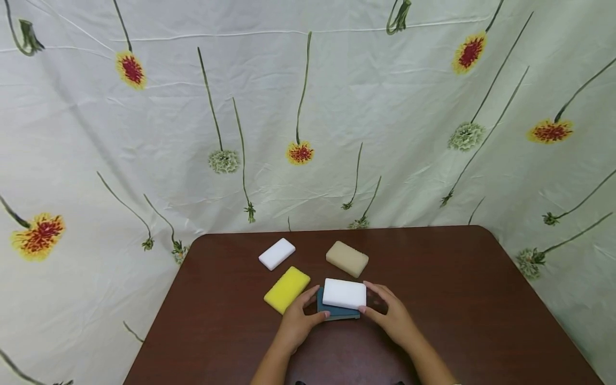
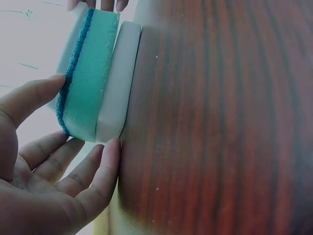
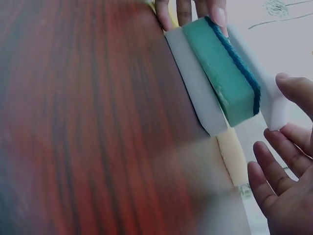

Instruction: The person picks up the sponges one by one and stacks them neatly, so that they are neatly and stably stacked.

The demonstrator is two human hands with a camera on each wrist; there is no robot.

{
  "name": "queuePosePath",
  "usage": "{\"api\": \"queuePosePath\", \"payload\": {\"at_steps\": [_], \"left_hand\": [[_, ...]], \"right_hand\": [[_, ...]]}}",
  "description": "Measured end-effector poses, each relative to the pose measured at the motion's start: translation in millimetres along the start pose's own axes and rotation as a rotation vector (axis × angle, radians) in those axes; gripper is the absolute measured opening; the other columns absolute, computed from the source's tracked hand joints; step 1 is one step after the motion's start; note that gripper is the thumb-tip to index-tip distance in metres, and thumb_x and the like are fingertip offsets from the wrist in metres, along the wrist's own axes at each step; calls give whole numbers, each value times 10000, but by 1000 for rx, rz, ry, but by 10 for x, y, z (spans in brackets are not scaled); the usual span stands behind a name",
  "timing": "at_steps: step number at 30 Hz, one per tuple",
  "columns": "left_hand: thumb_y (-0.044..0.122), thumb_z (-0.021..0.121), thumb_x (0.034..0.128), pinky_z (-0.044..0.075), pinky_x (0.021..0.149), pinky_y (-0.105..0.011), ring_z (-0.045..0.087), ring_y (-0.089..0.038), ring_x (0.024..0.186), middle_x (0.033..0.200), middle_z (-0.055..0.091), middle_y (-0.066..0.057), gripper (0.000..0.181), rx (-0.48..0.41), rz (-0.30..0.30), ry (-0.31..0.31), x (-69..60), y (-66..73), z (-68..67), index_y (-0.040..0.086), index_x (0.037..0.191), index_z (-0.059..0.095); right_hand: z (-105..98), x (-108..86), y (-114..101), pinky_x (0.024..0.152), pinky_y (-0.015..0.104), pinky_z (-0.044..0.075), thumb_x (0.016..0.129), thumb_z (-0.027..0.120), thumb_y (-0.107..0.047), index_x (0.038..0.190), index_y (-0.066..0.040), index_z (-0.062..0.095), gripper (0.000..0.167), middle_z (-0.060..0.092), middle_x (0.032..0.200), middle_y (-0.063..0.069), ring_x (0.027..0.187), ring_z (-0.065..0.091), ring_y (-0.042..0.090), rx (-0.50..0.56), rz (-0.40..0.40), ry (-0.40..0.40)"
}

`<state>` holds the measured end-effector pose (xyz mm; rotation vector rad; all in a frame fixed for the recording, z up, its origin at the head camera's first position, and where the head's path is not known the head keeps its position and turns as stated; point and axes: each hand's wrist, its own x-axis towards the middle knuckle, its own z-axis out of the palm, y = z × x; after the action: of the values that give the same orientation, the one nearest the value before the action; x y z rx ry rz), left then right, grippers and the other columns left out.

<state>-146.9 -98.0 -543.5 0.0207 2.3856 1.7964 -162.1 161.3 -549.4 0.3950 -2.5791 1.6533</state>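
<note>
Block [image 1: 344, 293] atop sponge [image 1: 345, 312], on the bench [image 1: 462, 310] between both hands.
Left hand [image 1: 298, 322] curls round the sponge; right hand [image 1: 393, 318] pinches the block's right end. Probably light, soft foam: gentle end grips should do.

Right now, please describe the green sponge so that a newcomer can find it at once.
On the brown table, find the stack between the left hand and the right hand. The green sponge is its middle layer, between the lower white block and the upper white block. Unlike both, it has a dark blue face.
</note>
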Motion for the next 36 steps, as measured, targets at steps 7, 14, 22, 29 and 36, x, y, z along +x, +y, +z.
{"api": "queuePosePath", "payload": {"at_steps": [7, 14, 22, 29, 36], "left_hand": [[235, 833, 839, 520, 978, -471, 520, -374, 1338, 1404, 599, -167, 756, -5, -3, 7, 23, -28, -3, 163, 1509, 490], [241, 823, 852, 548, 926, -418, 538, -377, 1318, 1419, 579, -177, 765, -8, 3, -5, 21, -25, -12, 148, 1523, 469], [216, 833, 841, 559, 907, -393, 559, -374, 1301, 1392, 600, -205, 796, -30, -14, -7, 14, -13, -4, 115, 1530, 448], [189, 828, 847, 564, 899, -409, 547, -402, 1315, 1404, 583, -238, 787, -52, -8, -18, -3, -5, -10, 99, 1527, 440], [192, 831, 845, 566, 925, -408, 536, -394, 1340, 1429, 570, -227, 785, -73, -12, -30, 0, -11, -15, 108, 1522, 441]], "right_hand": [[47, 6, 3, 994, 315, 532, 859, 813, -331, 1429, -169, 587, 634, 601, 1386, -5, 1205, 605, 172, -11, -11, -45], [63, 20, 0, 970, 299, 543, 861, 815, -299, 1432, -145, 583, 635, 605, 1379, -4, 1182, 613, 144, -1, -58, -52], [69, 33, 3, 941, 333, 560, 888, 793, -250, 1431, -86, 570, 610, 611, 1374, 74, 1163, 619, 210, 27, -149, -75], [58, 33, -7, 948, 354, 559, 890, 790, -247, 1437, -111, 566, 606, 603, 1385, 58, 1204, 596, 236, 39, -121, -101], [61, 48, 8, 941, 313, 555, 886, 796, -246, 1439, -96, 562, 619, 609, 1374, 58, 1206, 592, 235, 13, -119, -114]]}}
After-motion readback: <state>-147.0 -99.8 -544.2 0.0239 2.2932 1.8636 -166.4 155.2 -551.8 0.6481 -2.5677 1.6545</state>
